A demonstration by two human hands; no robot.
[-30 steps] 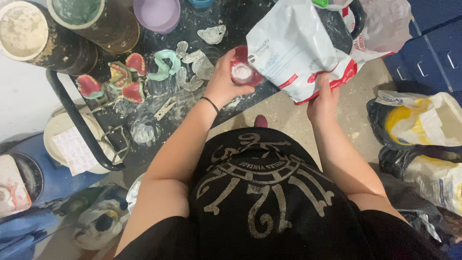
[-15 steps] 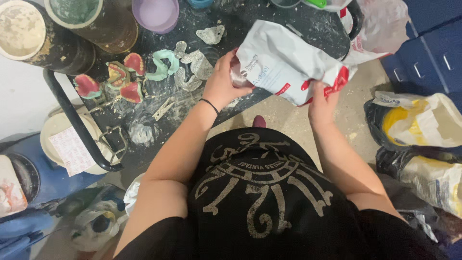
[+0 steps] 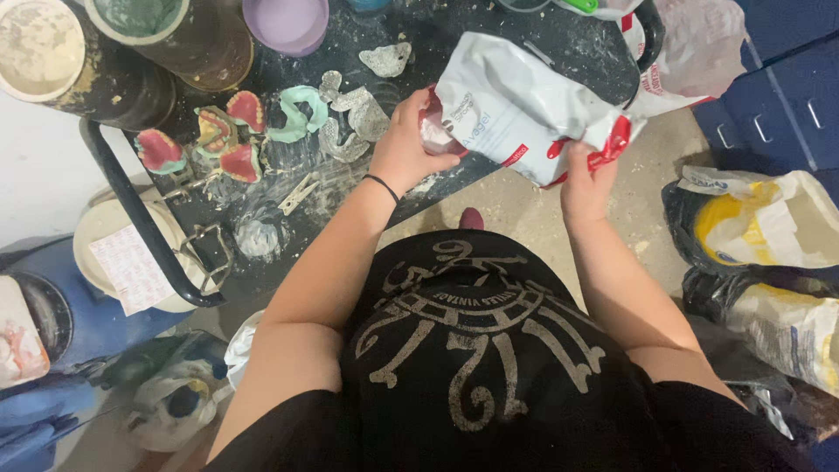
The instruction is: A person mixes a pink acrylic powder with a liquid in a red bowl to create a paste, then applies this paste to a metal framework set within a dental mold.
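Seen from above, a person tips a white foil bag (image 3: 524,109) over a dusty dark table (image 3: 489,26); its long axis runs from upper left down to lower right, mouth toward a small red cup (image 3: 431,131). The left hand (image 3: 405,144) is wrapped around the cup; the right hand (image 3: 584,179) pinches the bag's red bottom corner. Pink denture moulds (image 3: 223,140) lie well to the left.

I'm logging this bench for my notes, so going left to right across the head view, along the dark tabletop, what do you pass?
Red and pink denture models → pale green curved cast → grey plaster pieces → left hand on a small red cup → tilted white pouch → right hand gripping its red-marked end.
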